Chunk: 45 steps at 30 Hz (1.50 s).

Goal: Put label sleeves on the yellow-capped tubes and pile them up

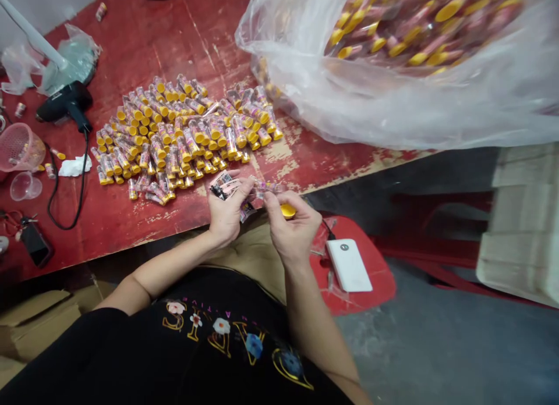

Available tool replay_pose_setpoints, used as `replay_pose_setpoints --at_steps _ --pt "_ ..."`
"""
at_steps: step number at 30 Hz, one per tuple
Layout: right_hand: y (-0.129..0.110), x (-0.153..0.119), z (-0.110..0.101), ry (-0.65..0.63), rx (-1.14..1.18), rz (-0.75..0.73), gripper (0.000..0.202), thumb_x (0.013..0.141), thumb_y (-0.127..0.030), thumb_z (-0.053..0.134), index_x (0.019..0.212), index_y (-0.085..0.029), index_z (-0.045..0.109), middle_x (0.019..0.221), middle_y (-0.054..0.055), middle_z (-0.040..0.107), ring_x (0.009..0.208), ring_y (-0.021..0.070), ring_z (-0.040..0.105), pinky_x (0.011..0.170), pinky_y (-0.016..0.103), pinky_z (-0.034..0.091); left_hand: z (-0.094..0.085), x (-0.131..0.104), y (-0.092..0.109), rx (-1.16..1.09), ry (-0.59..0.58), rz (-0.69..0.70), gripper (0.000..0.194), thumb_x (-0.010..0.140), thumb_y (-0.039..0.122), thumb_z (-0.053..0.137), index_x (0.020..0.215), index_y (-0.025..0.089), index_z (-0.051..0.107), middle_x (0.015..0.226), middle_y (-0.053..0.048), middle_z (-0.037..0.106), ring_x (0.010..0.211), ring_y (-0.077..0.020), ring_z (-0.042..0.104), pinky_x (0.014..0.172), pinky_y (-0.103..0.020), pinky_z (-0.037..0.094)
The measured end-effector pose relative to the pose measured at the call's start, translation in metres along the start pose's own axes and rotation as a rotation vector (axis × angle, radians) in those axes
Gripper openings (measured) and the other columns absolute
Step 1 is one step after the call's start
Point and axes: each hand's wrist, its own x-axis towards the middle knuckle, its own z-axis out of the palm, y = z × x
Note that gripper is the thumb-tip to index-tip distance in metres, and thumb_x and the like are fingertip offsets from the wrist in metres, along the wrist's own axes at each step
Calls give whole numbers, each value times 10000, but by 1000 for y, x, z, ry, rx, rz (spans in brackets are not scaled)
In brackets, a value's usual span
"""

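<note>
Table (201, 38): just beyond the lap (257, 251).
Left hand (225, 216): at the table's near edge, beside the right hand (294, 224).
Tubes (174, 134): heaped mid-table, beyond both hands.
Sack (305, 96): on the table, right of the heap, more tubes inside.
Hair dryer (65, 105): left of the heap, its cord (81, 189) looping toward the near edge.
Basket (26, 152): far left on the table.
Cup (26, 187): just in front of the basket.
Tissue (74, 167): between basket and heap.
Phone (35, 245): nearer than the cup.
Stool (378, 271): right of the lap, with a power bank (351, 268) on it.
Box (43, 318): lower left, below the tabletop.
Crate (519, 230): right of the stool.
</note>
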Motion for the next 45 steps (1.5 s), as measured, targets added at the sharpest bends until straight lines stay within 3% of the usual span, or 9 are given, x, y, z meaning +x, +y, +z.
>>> replay_pose_setpoints --at_steps 6,12,15,23,29,34,36,40,45 --pt "0 -1 -8 -96 172 133 292 904 -491 709 840 -209 667 646 -37 517 563 87 489 579 228 475 -7 9 -6 38 21 62 359 699 342 922 891 182 665 759 53 649 682 -61 599 718 -192 472" --pt "-14 6 -33 -72 317 -19 347 957 -405 641 1299 -347 633 1110 52 601 1011 178 660 977 434 608 -13 10 -4 37 52 -14 326 718 319 908 920 179 693 789 46 646 714 -68 591 770 -208 478" --pt "-17 4 -27 -22 299 -94 354 939 -435 672 1283 -354 644 1110 56 603 1052 204 658 1042 493 580 -13 6 -6 50 41 -20 324 710 311 910 918 185 695 796 43 645 729 -78 600 802 -221 492" --pt "-2 -15 -5 334 110 -342 339 824 -419 822 1131 -317 719 1023 46 641 973 220 667 857 408 604 -10 -6 -10 25 -56 -87 448 666 409 936 968 194 685 780 43 647 697 -86 610 735 -228 515" --pt "-2 -31 -35 -2 -130 -420 324 913 -225 705 1220 -323 738 1154 59 743 1072 244 726 930 452 625 -10 -6 0 4 -84 -225 558 651 332 952 1126 211 685 832 38 661 759 -101 636 831 -267 519" --pt "3 -37 -48 -143 -181 -297 492 922 -177 652 1381 -355 657 1412 72 667 1162 249 723 987 485 630 -13 -7 1 -17 -144 -355 596 613 308 968 1133 205 697 864 25 684 804 -120 660 874 -292 531" --pt "4 -37 -46 -153 -179 -276 496 917 -172 657 1382 -342 660 1398 69 683 1179 251 721 1005 497 624 -13 -10 0 -25 -180 -356 598 587 314 982 1106 204 706 850 25 682 785 -115 649 855 -283 533" --pt "2 -32 -38 -22 -144 -270 362 889 -128 694 1177 -330 778 1100 24 802 1016 220 769 933 453 644 -11 -15 -2 4 -176 -338 534 605 288 974 1065 224 710 814 34 658 764 -116 636 819 -277 525" --pt "-3 -30 -30 24 -112 -202 283 876 -151 724 1105 -299 804 1046 27 810 973 206 773 905 422 644 -11 -11 -6 44 -148 -308 424 635 285 959 962 206 701 838 23 674 785 -112 641 821 -262 519"
